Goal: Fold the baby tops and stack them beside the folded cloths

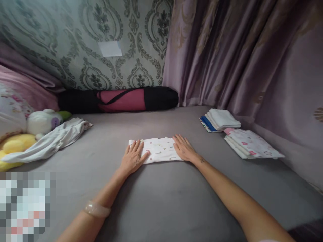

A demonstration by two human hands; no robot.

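A white cloth [161, 150] with small coloured prints lies folded into a flat rectangle on the grey bed sheet [174, 198]. On its left end rests my left hand [133, 157], palm down with the fingers spread. My right hand [184, 148] lies flat over the right end, fingers stretched forward. Neither hand grips the cloth. A pale bangle [97, 209] circles my left forearm.
At the right are a stack of folded cloths [223, 119] and a second pile with a pink-patterned cloth [256, 143]. A crumpled white cloth [60, 137] and plush toys [40, 122] lie left. A long black-and-red bag [123, 100] lies along the wall.
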